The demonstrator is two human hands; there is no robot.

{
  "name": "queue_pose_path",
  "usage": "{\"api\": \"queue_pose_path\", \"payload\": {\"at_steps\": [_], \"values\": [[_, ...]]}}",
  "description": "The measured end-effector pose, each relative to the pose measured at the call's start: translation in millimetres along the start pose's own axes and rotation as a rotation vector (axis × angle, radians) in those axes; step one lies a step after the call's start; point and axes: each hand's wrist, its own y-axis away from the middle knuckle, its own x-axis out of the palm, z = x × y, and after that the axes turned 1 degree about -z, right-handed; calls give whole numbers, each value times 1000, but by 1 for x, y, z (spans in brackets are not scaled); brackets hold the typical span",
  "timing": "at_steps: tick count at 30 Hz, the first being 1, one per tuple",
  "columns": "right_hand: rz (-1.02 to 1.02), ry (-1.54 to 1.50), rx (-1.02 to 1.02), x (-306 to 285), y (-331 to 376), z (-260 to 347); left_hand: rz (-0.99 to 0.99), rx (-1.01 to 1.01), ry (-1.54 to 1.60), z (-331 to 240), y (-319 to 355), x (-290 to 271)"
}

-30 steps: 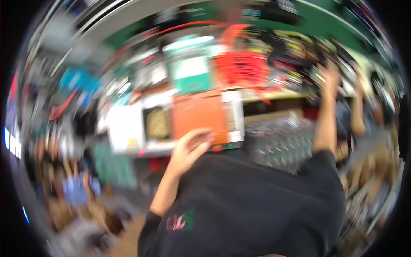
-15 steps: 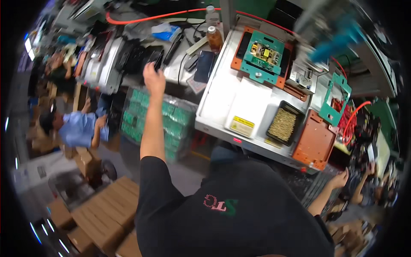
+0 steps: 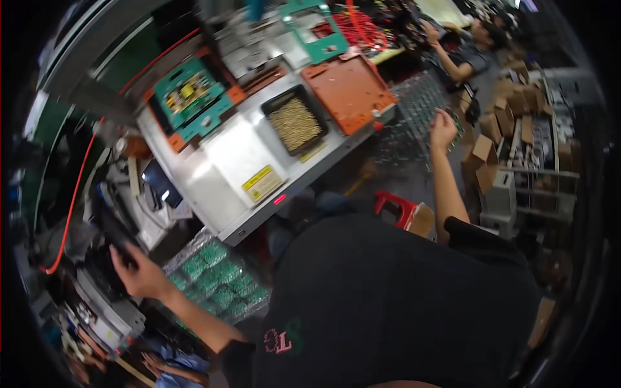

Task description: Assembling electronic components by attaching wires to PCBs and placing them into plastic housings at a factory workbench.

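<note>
My left hand point(image 3: 143, 277) reaches out at the lower left, blurred, its thumb and fingers apart beside dark items point(image 3: 107, 223); whether it touches one is unclear. My right hand point(image 3: 443, 132) is raised at the right with fingertips drawn together, near clear-wrapped circuit boards point(image 3: 414, 107). Any small thing in its fingers is hidden. Between my arms is a metal machine bed point(image 3: 187, 169). On it are a green fixture point(image 3: 210, 121) holding a circuit board point(image 3: 189, 94), a black tray point(image 3: 315, 141) of small brass-coloured parts, and an orange plate point(image 3: 346, 90).
Green boards in bubble wrap point(image 3: 223, 275) lie below the bed's left corner. A red stool point(image 3: 396, 205) stands by my right arm. Cardboard boxes point(image 3: 486, 155) are piled at far right. One person point(image 3: 459, 68) works at upper right, another in blue point(image 3: 171, 374) at lower left.
The whole view has swung, shifting the bench leftward and tilting it. My left hand appears lower and farther left, still by the dark items. My right hand appears higher, with fingertips together.
</note>
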Motion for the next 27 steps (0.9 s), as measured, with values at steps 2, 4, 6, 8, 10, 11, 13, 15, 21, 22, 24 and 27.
{"api": "queue_pose_path", "payload": {"at_steps": [2, 4, 6, 8, 10, 11, 13, 15, 21, 22, 24, 27], "values": [[-16, -96, 36, -4, 5, -12, 121, 322, 220, -120, 27, 13], [-47, -177, 63, -8, 10, -18, 452, 445, 494, -220, 68, 40], [-51, -192, 90, -15, 2, -13, 578, 697, 552, -293, 102, 89], [-66, -236, 62, -30, -20, -20, 716, 822, 395, -348, 136, 139], [-105, -227, 56, -51, -48, -32, 794, 942, 278, -363, 169, 191], [-118, -230, 52, -69, -65, -46, 785, 943, 282, -362, 182, 207], [-196, -148, 68, -104, -90, -72, 908, 911, 231, -372, 190, 212], [-164, -14, 98, -136, -116, -100, 935, 994, 101, -374, 193, 218], [60, 580, -22, -169, -180, -204, 985, 940, -76, -397, 212, 217], [107, 662, -46, -173, -193, -213, 978, 930, -65, -398, 211, 220], [228, 779, -5, -175, -199, -203, 982, 892, -36, -393, 212, 222], [589, 857, -58, -176, -186, -191, 1003, 855, 2, -397, 212, 223]]}}
